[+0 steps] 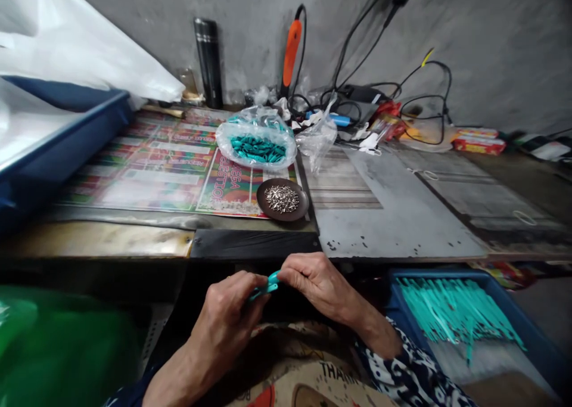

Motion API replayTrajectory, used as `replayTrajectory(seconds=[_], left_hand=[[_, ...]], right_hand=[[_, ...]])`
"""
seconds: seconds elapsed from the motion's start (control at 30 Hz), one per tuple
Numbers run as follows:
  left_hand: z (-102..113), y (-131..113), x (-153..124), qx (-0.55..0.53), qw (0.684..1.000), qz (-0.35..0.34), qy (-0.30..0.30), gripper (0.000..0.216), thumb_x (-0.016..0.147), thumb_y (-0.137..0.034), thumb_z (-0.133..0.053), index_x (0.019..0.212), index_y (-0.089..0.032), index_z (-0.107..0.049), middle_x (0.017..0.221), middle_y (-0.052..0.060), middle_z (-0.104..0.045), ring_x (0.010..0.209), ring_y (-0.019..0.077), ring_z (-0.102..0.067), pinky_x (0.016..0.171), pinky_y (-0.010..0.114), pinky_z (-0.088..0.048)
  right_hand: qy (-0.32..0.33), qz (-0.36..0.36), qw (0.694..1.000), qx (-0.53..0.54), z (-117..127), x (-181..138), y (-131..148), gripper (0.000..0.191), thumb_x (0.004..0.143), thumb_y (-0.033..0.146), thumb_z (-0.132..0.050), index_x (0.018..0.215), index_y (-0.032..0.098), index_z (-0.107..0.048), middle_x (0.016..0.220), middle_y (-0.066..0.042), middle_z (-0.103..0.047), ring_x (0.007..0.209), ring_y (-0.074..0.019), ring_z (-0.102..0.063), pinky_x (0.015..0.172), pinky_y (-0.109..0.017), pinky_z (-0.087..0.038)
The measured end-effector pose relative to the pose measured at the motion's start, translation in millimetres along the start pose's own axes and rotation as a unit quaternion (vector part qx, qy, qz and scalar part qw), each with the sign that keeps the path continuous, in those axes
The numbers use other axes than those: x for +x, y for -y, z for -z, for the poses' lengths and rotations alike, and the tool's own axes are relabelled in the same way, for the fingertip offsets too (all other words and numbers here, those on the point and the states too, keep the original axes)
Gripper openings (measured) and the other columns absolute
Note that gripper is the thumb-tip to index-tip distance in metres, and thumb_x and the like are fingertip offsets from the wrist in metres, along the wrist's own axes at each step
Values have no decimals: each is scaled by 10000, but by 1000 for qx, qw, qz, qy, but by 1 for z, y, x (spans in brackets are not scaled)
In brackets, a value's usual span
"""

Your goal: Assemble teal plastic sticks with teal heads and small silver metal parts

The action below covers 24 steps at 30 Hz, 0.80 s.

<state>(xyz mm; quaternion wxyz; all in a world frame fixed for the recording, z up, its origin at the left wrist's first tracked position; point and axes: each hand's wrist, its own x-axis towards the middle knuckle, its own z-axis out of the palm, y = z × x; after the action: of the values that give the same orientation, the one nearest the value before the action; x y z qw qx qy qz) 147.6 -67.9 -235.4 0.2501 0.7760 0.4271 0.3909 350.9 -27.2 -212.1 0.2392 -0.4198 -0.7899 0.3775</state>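
My left hand (230, 308) is closed around a teal plastic piece (269, 285) in front of the bench edge, above my lap. Fingertips of my right hand (319, 285) pinch the far end of that piece, close to the left fingers. Its full shape is hidden by the fingers. Beyond the hands, a brown dish (295, 214) holds many small shiny metal parts (281, 199). Behind it, an open clear plastic bag (223, 142) contains small teal pieces (258, 149). At my right, a blue tray (397, 273) carries long thin teal strips (460, 311).
A large blue bin (107, 106) with white sheeting stands at the left. Against the wall are a black flask (208, 64), an orange-handled tool (292, 49) and tangled black cables (442, 79). A green bag (58, 347) lies low at left. The bench's front edge (254, 244) crosses ahead.
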Motion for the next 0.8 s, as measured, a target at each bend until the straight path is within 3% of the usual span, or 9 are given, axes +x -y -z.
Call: replayTrajectory(seconds=[0.33, 0.53, 0.63, 0.8], left_hand=[[-8, 4, -14, 29, 998, -45, 12, 109, 916, -127, -553, 935, -158, -655, 702, 11, -662, 579, 116, -618, 561, 193, -460], [-8, 5, -17, 6, 999, -6, 32, 132, 887, -113, -554, 909, -169, -672, 710, 2, -693, 578, 100, -649, 543, 160, -466], [-8, 8, -18, 2, 1000, 1, 23, 90, 871, -133, -584, 876, -169, -666, 697, -9, -705, 565, 93, -659, 544, 149, -474], [-11, 11, -22, 16, 1000, -3, 14, 63, 862, -141, -617, 899, -154, -667, 726, -3, -728, 594, 99, -684, 575, 146, -493]], right_hand=[[54, -15, 996, 64, -13, -13, -1, 546, 1004, 544, -459, 713, 126, -657, 648, -3, -579, 603, -113, -503, 573, -222, -359], [39, -18, 996, 81, -18, -19, -1, 136, 911, 282, -664, 980, 166, -683, 888, -14, -683, 799, -154, -611, 730, -226, -442], [37, -3, 996, 77, -19, -21, -2, 92, 884, 180, -651, 973, 171, -672, 906, -19, -680, 825, -155, -617, 761, -235, -450], [36, 11, 996, 79, -23, -23, -4, 73, 900, 182, -612, 951, 163, -661, 887, -32, -678, 803, -153, -617, 739, -238, -455]])
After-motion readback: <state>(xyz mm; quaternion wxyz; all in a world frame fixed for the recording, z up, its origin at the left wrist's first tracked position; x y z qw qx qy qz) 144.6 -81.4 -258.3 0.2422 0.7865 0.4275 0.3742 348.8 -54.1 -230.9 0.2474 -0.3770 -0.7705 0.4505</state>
